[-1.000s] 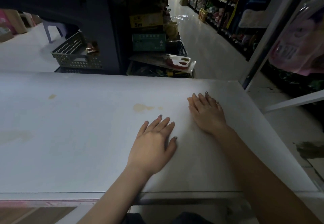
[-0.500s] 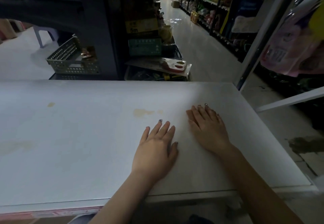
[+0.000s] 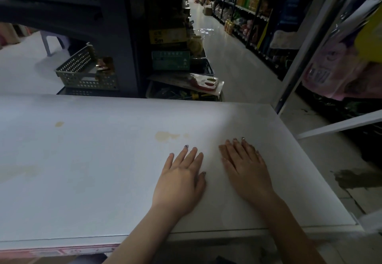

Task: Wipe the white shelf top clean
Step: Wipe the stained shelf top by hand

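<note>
Stretched across the foreground from the left edge to the right corner, a white shelf top point(image 3: 93, 170). Laid flat on it toward the right end, palms down, fingers straight and holding nothing: left hand point(image 3: 179, 183) and right hand point(image 3: 246, 170), side by side with a narrow gap between them, painted nails showing. Just beyond the left hand's fingertips, a yellowish stain point(image 3: 166, 136) with small flecks to its right; well off to the left, a smaller yellow spot point(image 3: 59, 124); nearer the front left, faint tan smears point(image 3: 18, 170). Behind the far edge, a perforated basket point(image 3: 86, 72) on a dark rack, a green box point(image 3: 171, 60) and a red-and-white blister pack point(image 3: 204, 81) lying tilted. Further back, a dim shop aisle point(image 3: 227, 63), lined on the right with stocked shelves point(image 3: 244, 5). At right, a white upright post point(image 3: 303, 46) beside the shelf corner.
</note>
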Tool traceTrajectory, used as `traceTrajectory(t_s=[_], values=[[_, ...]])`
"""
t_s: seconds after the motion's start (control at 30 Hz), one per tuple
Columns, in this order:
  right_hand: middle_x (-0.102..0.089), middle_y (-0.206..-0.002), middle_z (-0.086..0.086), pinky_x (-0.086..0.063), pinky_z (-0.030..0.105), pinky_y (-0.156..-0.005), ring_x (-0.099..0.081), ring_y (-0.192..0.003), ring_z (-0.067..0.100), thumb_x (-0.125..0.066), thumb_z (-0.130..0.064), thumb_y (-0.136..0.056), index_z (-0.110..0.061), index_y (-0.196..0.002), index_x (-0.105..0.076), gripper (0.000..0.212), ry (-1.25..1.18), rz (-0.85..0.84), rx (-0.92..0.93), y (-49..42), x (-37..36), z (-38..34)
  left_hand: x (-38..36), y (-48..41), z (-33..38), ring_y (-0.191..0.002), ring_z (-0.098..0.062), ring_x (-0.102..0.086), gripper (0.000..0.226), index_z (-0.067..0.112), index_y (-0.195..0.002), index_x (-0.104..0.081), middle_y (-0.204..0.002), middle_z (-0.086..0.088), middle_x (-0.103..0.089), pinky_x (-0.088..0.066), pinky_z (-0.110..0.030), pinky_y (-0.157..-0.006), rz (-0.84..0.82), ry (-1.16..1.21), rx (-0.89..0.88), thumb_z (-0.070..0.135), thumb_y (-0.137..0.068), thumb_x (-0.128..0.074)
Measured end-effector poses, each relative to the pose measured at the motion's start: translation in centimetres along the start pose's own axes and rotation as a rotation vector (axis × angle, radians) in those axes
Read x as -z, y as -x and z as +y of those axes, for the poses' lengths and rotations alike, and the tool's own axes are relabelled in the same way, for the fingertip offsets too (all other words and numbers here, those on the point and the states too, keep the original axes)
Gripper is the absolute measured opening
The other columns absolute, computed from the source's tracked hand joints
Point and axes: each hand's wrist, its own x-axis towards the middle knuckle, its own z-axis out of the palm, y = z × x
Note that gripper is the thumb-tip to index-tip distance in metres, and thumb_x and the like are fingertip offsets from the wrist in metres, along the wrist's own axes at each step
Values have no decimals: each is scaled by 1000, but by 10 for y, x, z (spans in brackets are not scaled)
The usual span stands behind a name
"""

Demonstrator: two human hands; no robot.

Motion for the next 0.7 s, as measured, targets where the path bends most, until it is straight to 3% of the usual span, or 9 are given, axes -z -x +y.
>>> traceTrajectory(t_s=[0.13, 0.3, 0.5, 0.7], values=[[2, -158, -5, 8, 29, -112, 9, -143, 10, 20, -56, -63, -28, -149, -1, 93, -17, 0, -8, 7, 2, -2, 2, 1, 2, -143, -9, 4, 63, 27, -147, -16, -156, 8, -10, 5, -30, -114, 2, 11, 4, 43, -87, -9], [1, -158, -5, 10, 28, -111, 9, -143, 11, 20, -56, -65, -28, -149, -3, 92, -4, 9, 3, 18, 0, -3, 2, 2, 1, -143, -10, 4, 51, 26, -147, -18, -156, 7, -11, 3, -31, -116, 2, 24, -1, 38, -97, -23], [5, -157, -7, 13, 26, -108, 12, -142, 8, 22, -56, -64, -29, -149, 1, 91, 7, 5, -13, 28, 2, -6, 3, 2, 1, -143, -11, 3, 51, 25, -147, -18, -156, 6, -12, 1, -33, -116, 0, 28, -13, 38, -98, -24], [4, -157, -7, 16, 24, -105, 21, -126, -1, 23, -56, -65, -28, -148, 4, 90, 20, 34, 2, 43, 2, -9, 3, 2, 0, -144, -13, -1, 51, 23, -146, -21, -156, 4, -15, 0, -34, -115, 6, 38, -26, 37, -97, -26]])
